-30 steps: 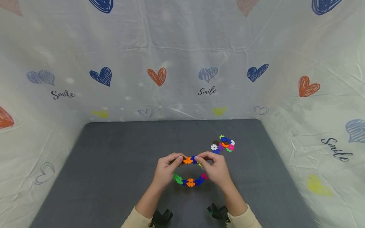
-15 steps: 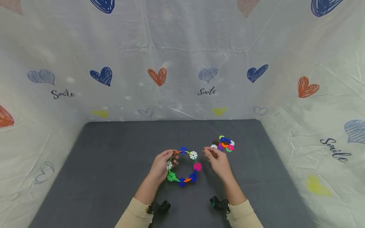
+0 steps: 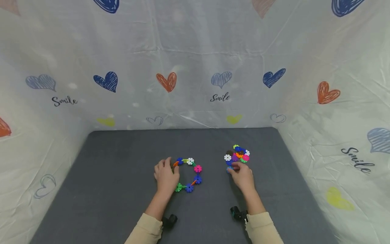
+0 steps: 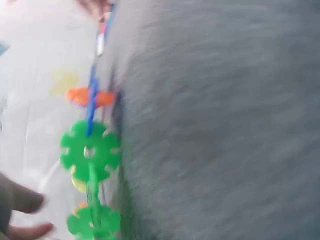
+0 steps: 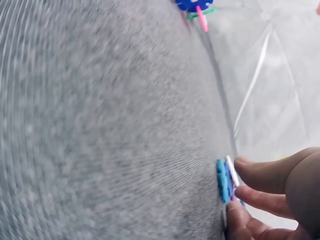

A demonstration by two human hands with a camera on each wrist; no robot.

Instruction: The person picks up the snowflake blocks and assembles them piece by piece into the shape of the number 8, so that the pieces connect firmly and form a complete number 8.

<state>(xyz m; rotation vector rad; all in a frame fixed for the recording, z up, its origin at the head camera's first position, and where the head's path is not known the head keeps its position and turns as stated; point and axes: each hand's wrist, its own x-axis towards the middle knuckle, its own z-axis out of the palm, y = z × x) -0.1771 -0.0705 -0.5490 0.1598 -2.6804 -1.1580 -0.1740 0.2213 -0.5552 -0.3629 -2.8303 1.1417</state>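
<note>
A ring of interlocking plastic snowflake discs (image 3: pixel 189 187) lies on the table, in green, blue, orange, pink, white and yellow. My left hand (image 3: pixel 165 176) is over its left side with loosely spread fingers, hiding part of it; in the left wrist view the fingertips (image 4: pixel 30 201) are apart from the green discs (image 4: pixel 91 151). My right hand (image 3: pixel 243 177) is at the near edge of a pile of loose snowflake discs (image 3: pixel 245 158). Thumb and fingers there are spaced apart, fingertips right at a light blue disc (image 5: pixel 222 181) and a white one (image 5: pixel 232 171).
A dark grey cloth (image 3: pixel 122 162) covers the table. White curtains (image 3: pixel 195 51) printed with hearts stand behind it and on both sides. A black wrist camera (image 3: pixel 169 221) sits at the left wrist, another black camera (image 3: pixel 238 214) at the right.
The ring, earlier held up between both hands, has come down onto the table and shifted left. The left hand has loosened from it; the right hand has moved off right to the pile.
</note>
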